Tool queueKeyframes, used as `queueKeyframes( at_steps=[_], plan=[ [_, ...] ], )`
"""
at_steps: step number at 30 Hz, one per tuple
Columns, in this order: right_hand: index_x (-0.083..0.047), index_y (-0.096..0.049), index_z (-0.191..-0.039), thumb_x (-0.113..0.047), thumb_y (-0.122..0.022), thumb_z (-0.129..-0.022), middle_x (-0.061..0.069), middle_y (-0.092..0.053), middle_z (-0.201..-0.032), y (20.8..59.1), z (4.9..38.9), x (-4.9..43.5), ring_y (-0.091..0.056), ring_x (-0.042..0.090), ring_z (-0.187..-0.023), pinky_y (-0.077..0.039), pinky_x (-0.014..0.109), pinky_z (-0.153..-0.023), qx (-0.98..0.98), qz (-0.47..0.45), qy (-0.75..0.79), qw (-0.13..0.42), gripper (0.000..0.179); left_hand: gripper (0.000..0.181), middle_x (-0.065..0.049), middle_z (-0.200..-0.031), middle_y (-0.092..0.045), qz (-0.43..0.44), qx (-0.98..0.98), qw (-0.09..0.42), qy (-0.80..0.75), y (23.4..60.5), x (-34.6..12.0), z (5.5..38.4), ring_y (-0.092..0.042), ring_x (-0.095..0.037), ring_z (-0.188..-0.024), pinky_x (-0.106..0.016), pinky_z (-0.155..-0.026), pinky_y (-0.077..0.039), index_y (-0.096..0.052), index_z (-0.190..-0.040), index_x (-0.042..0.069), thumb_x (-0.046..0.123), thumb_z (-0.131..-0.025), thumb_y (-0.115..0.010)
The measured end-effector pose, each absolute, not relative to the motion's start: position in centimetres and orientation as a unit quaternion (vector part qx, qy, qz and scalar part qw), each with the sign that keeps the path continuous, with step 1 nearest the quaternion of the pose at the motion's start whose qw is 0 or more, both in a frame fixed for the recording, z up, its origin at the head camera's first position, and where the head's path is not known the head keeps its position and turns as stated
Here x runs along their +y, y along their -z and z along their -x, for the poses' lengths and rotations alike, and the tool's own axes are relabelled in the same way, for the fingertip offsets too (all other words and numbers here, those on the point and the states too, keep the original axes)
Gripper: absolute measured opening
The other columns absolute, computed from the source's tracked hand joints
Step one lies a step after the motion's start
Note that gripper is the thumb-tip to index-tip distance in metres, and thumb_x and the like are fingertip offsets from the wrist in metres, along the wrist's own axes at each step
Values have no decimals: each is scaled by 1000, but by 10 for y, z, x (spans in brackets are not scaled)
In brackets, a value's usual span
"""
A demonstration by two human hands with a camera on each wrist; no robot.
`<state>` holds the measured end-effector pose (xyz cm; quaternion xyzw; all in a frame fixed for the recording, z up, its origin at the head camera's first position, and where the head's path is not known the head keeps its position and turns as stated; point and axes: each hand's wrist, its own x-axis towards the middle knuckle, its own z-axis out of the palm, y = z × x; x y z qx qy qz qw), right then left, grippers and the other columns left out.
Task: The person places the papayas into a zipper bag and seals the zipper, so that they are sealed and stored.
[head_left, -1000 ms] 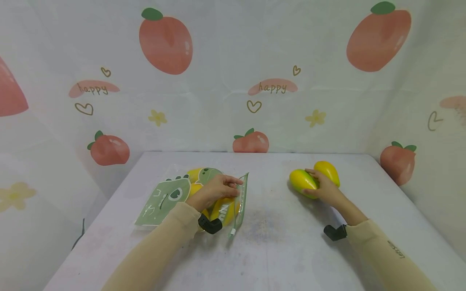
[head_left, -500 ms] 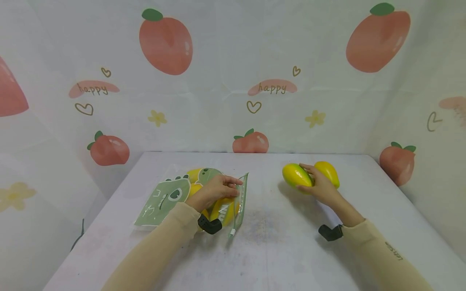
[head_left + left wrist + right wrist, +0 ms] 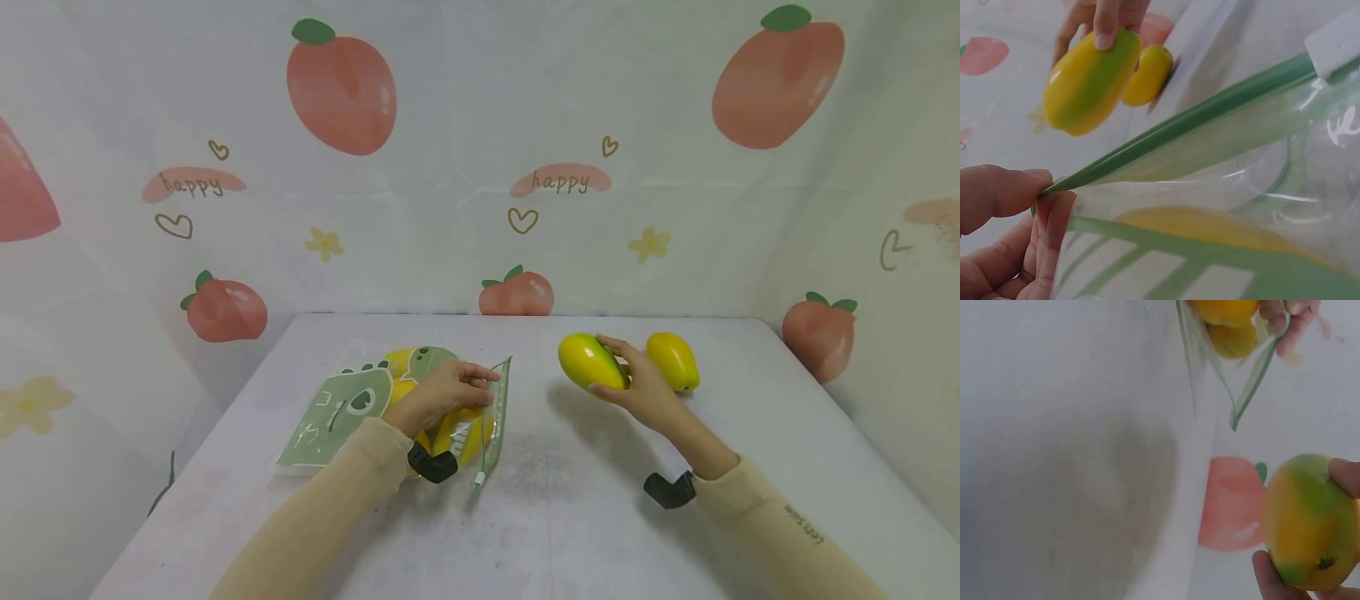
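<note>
My left hand pinches the green zip edge of a clear zip bag printed with a green dinosaur. Its mouth gapes toward the right, and several yellow fruits lie inside, partly hidden by print and hand. In my right hand is a yellow-green mango, gripped between thumb and fingers above the table, to the right of the bag mouth. The right wrist view shows the same mango with its dark stem spot. A second mango lies on the table just beyond the right hand.
The white table reaches back to a curtain printed with peaches. A white slider sits at the near end of the zip. Black wrist cameras hang under both wrists.
My right hand has lifted the mango off the table and carried it left toward the bag, away from the second mango. The left hand and the bag have stayed put.
</note>
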<state>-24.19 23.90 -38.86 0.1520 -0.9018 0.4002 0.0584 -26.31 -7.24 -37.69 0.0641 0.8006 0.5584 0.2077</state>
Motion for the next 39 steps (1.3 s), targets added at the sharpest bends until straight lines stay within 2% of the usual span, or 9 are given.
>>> queueKeyframes(
  at_steps=[5, 8, 11, 14, 22, 33, 36, 39],
  plan=[
    [-13, -35, -149, -25, -73, -87, 21, -39, -147, 390, 238, 228, -53, 43, -115, -51, 51, -90, -895, -156, -413, 59, 73, 36, -4, -90, -56, -71, 801, 205, -558, 377, -73, 263, -54, -15, -80, -19, -71, -51, -65, -122, 4, 3, -86, -69],
    [-15, -35, -148, -26, -73, -87, 19, -40, -145, 391, 235, 221, -54, 39, -110, -53, 43, -85, -892, -157, -420, 53, 73, 36, -3, -90, -55, -71, 802, 204, -557, 377, -73, 263, -54, -15, -80, -19, -71, -51, -65, -122, 4, 4, -86, -69],
    [-17, -36, -147, -26, -74, -86, 18, -42, -143, 392, 232, 213, -54, 33, -103, -51, 36, -80, -889, -160, -426, 51, 73, 35, -4, -91, -55, -69, 805, 200, -554, 378, -72, 263, -54, -15, -81, -19, -72, -52, -66, -121, 5, 4, -86, -70],
    [-18, -37, -147, -25, -75, -85, 15, -44, -143, 395, 230, 206, -54, 30, -100, -50, 34, -79, -886, -165, -430, 49, 73, 35, -4, -92, -55, -67, 806, 199, -554, 378, -72, 263, -55, -15, -82, -20, -73, -52, -67, -120, 6, 4, -86, -70],
    [-20, -40, -144, -25, -76, -84, 12, -46, -143, 401, 229, 190, -55, 28, -104, -52, 38, -86, -887, -167, -429, 16, 70, 33, -5, -92, -56, -69, 802, 199, -558, 377, -73, 262, -55, -16, -81, -20, -74, -53, -68, -118, 6, 3, -85, -70],
    [-11, -40, -140, -24, -76, -84, 16, -45, -145, 408, 230, 179, -54, 38, -119, -48, 50, -98, -884, -187, -429, 2, 68, 33, -5, -91, -57, -71, 807, 197, -553, 378, -73, 262, -55, -16, -79, -21, -73, -53, -68, -118, 7, 3, -85, -70],
    [-10, -42, -138, -23, -77, -83, 16, -46, -144, 410, 232, 177, -55, 39, -118, -48, 50, -97, -883, -186, -430, 0, 67, 33, -5, -91, -56, -69, 808, 197, -551, 378, -72, 262, -55, -16, -79, -21, -73, -53, -68, -118, 7, 3, -85, -70],
    [-9, -45, -136, -21, -77, -83, 15, -50, -140, 413, 233, 174, -58, 33, -111, -51, 45, -94, -884, -183, -429, -8, 63, 33, -5, -92, -56, -68, 807, 198, -552, 377, -72, 262, -55, -16, -80, -21, -73, -53, -68, -117, 8, 3, -85, -71]
  ],
)
